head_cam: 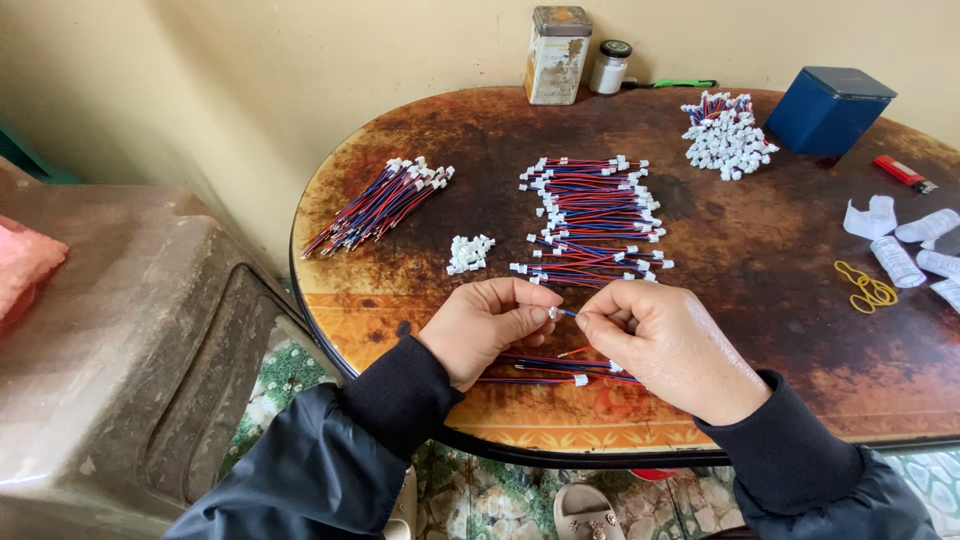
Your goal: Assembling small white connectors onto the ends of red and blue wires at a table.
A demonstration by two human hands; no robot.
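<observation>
My left hand [487, 325] pinches a small white connector [552, 313] at its fingertips. My right hand [668, 345] pinches the red and blue wire [568, 314] that meets that connector. Both hands hover over the near edge of the brown oval table [760, 250]. Under the hands lie a few more wires with white plugs [545, 378]. Just beyond the hands is a stacked pile of finished wires [595, 215]. A small heap of loose white connectors [469, 253] lies to the left of it.
A bundle of wires [380, 203] lies at the table's left. Another bundle with white plugs [724, 133], a blue box [828, 108], a rusty tin [558, 55], a small jar [609, 67], a red lighter [902, 172], yellow rubber bands [866, 286] and plastic bags [905, 245] sit farther back and right. A grey plastic stool [120, 340] stands left.
</observation>
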